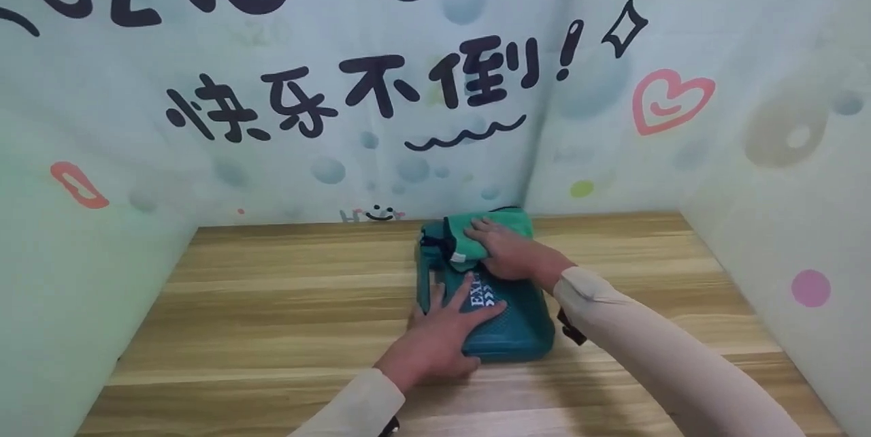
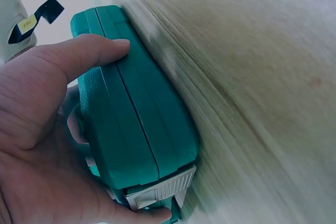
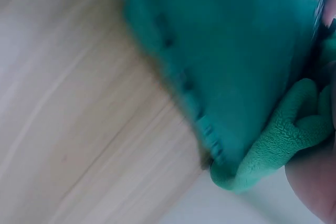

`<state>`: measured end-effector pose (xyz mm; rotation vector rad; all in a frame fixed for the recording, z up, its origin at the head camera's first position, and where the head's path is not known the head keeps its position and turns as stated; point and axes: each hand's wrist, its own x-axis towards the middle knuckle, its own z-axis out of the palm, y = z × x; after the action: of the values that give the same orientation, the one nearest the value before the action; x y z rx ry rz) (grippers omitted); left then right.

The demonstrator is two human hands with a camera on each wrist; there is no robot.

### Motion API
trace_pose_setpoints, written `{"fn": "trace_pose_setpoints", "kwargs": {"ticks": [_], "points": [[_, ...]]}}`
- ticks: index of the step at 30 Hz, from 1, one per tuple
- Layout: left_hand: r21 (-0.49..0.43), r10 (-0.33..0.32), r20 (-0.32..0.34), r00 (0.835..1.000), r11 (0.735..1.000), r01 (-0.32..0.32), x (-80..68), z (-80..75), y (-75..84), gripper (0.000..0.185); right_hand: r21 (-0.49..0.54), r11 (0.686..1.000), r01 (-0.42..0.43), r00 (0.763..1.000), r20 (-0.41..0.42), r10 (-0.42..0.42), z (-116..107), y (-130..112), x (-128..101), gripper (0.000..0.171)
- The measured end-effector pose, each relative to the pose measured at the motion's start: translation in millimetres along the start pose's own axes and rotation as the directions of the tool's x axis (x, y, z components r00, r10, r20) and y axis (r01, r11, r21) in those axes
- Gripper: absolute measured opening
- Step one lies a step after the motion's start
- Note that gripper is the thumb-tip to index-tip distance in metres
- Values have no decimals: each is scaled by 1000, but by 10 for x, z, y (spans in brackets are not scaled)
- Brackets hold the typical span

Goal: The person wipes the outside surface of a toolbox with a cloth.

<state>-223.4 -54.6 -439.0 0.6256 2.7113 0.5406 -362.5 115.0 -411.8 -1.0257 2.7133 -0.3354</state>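
A teal plastic case [image 1: 507, 331] with white lettering lies flat on the wooden table [image 1: 272, 301], near the back wall. My left hand [image 1: 446, 318] rests palm down on its near left part with the fingers spread. The left wrist view shows the thumb [image 2: 89, 51] lying along the case [image 2: 136, 124] edge above the seam. My right hand [image 1: 507, 250] holds a bunched green cloth [image 1: 456, 236] against the far end of the case. The right wrist view shows the fleecy cloth [image 3: 278, 145] folded up into the hand beside the case [image 3: 236, 51], and it is blurred.
Printed white walls with black characters [image 1: 381, 90] close in the table at the back and both sides. A grey latch [image 2: 163, 190] sits on the case edge by my left palm. A dark strap tag [image 1: 570, 329] hangs from my right sleeve.
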Motion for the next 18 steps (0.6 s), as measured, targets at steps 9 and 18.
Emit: {"fn": "trace_pose_setpoints", "kwargs": {"ticks": [9, 18], "points": [[23, 51, -21, 999, 998, -50, -17, -22, 20, 80, -34, 997, 72, 997, 23, -71, 59, -149, 201, 60], [-16, 53, 13, 998, 998, -53, -82, -87, -68, 81, -20, 996, 92, 996, 20, -91, 55, -144, 215, 62]]}}
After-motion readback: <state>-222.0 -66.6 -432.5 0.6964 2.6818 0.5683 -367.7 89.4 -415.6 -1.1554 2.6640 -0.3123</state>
